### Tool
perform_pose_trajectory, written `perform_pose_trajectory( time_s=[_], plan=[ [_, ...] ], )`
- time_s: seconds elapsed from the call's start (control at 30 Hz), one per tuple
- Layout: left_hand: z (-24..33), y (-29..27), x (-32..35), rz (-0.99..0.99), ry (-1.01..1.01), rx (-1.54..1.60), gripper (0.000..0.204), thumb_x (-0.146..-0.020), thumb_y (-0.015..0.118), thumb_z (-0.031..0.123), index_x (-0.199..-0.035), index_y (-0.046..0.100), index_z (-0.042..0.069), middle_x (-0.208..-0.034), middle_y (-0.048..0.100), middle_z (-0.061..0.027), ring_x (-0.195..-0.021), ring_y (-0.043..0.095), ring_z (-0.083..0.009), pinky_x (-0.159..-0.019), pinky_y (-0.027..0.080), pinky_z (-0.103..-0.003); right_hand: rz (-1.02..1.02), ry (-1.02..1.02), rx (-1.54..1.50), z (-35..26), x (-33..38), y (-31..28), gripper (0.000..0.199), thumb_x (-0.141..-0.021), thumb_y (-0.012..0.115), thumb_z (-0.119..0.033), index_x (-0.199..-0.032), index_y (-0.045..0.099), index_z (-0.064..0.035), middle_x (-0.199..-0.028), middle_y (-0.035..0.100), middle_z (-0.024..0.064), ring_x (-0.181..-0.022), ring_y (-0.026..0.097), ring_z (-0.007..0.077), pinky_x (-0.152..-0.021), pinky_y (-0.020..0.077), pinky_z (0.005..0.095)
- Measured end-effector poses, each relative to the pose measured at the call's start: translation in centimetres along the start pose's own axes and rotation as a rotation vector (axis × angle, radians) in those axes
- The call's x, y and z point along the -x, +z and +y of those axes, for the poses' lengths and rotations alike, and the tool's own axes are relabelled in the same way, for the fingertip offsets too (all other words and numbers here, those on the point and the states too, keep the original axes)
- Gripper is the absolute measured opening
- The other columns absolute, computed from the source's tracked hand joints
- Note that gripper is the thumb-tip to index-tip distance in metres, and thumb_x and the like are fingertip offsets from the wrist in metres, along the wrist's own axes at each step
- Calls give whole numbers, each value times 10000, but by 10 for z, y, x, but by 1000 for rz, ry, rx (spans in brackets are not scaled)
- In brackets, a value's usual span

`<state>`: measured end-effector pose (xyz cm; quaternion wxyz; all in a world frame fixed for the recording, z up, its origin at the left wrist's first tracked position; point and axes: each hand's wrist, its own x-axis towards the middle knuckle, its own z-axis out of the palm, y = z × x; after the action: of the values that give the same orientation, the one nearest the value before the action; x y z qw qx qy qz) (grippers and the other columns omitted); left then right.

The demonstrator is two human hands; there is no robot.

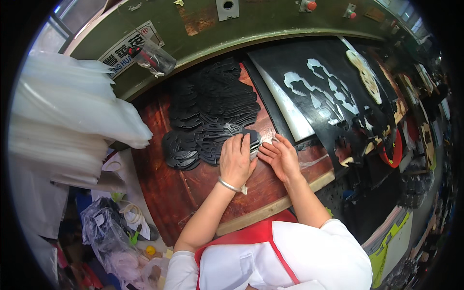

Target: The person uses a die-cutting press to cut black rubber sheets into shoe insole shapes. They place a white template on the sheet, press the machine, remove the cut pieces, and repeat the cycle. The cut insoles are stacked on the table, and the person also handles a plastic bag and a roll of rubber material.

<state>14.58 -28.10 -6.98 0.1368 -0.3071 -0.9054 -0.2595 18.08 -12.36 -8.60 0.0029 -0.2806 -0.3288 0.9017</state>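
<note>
On the red-brown wooden board, a row of black flat cut-out pieces [203,140] leans in an overlapping stack. My left hand [235,157] is closed over the right end of this row, fingers on top and thumb at its near side. My right hand [282,158] is beside it, palm turned inward and fingers apart, with the fingertips close to the stack's end. Between the hands is a small pale, shiny patch that I cannot make out. Behind the row lies a larger pile of similar black pieces [212,94].
A green machine beam [261,24] with red buttons [311,6] spans the far side; a clear cup [159,60] hangs from it. To the right lies a black sheet [285,63] with cut-out holes. White plastic sheeting [72,106] hangs at left, above plastic bags [108,241].
</note>
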Motion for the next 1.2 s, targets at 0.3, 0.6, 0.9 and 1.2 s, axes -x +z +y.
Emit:
perform_pose_trajectory(
  time_s=[0.3,0.6,0.9,1.2],
  plan=[
    [9,35,-12,90,-115,-389,394,-804,560,143,-1187,549,51,-1169,535,-116,-1046,511,-267,-901,407,-437,-91,145,49,-22,-20,-3,446,-880,609,-104,-1274,414,-25,-1058,567,223,-940,617,317,-902,519,464],
    [-4,2,-10,278,-179,-61,618,-644,768,139,-1205,535,28,-1249,562,-154,-1215,520,-309,-1083,333,-499,-374,38,218,-41,2,5,335,-935,539,-112,-1242,491,12,-1156,609,290,-1055,628,329,-953,496,431],
    [-38,-186,85,1041,-434,476,554,-781,691,9,-1284,462,-1,-1204,597,-109,-1077,582,-181,-959,466,-328,-585,-25,399,-17,7,40,217,-945,547,-102,-1130,564,9,-1128,644,225,-992,658,256,-881,539,357],
    [41,-313,277,1370,-605,466,544,-791,677,17,-1290,471,-48,-1205,603,-130,-1073,573,-164,-967,442,-303,-925,201,507,104,68,119,181,-950,542,-65,-1105,565,27,-1097,650,202,-962,660,235,-853,548,336]
  ],
)
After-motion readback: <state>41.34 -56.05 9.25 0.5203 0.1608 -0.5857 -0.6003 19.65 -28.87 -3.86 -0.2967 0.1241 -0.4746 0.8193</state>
